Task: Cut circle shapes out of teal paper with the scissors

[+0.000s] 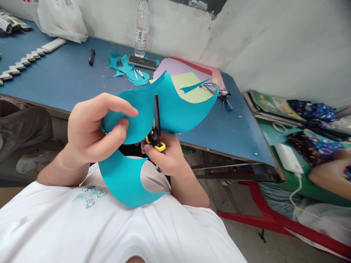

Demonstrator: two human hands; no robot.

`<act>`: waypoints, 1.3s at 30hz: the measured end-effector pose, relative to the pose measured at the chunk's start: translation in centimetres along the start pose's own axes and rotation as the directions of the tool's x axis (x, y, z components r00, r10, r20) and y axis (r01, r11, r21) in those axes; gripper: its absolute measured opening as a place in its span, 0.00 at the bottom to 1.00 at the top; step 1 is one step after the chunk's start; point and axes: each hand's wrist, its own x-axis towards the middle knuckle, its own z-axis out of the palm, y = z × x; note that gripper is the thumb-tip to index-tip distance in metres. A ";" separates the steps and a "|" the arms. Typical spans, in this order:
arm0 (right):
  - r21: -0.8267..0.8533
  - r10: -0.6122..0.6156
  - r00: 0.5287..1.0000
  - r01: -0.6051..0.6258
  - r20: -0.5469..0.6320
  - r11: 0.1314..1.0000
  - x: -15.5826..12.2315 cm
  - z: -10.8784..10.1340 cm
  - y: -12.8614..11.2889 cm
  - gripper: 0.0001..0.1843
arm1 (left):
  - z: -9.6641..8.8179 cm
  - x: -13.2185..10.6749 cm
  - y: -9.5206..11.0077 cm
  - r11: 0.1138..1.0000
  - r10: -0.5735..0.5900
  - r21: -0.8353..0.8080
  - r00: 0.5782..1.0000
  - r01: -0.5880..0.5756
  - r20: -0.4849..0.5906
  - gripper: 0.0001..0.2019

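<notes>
My left hand (95, 128) pinches a sheet of blue paper (189, 113) between thumb and fingers, on a rounded, nearly circular part. Curved cut edges run along the sheet, and one strip of it hangs down in front of my white shirt. My right hand (171, 153) grips a pair of scissors (156, 128) with black blades and yellow-edged handles. The blades point up, at the cut edge beside the rounded part. My right fingers are partly hidden behind the handles and the paper.
Blue paper scraps and circles (137, 76) lie on the blue table (74, 78) near a phone (142, 62), a water bottle (142, 33) and coloured sheets (175, 69). Keys (225, 98) rest near the right edge. Another person's arm (330, 175) is at the green table.
</notes>
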 end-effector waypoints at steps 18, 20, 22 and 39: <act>0.006 0.011 1.000 -0.011 -0.011 1.000 0.1 0.0 -0.6 0.07 | -0.7 -0.5 -1.4 0.989 0.148 -0.023 0.989 -0.149 -0.028 0.09; 0.014 0.012 1.000 -0.012 -0.019 1.000 0.1 0.1 -0.6 0.07 | 0.7 0.3 -1.8 0.986 0.131 -0.088 0.986 -0.139 -0.100 0.17; 0.025 0.016 1.000 -0.015 -0.023 1.000 0.1 0.2 -0.5 0.07 | 1.7 0.8 -1.9 0.988 0.073 -0.127 0.991 -0.088 -0.115 0.20; 0.026 0.058 0.998 -0.058 0.009 0.998 0.3 0.3 -0.7 0.10 | -1.1 1.0 -4.8 0.903 0.421 -0.089 0.907 -0.420 -0.015 0.12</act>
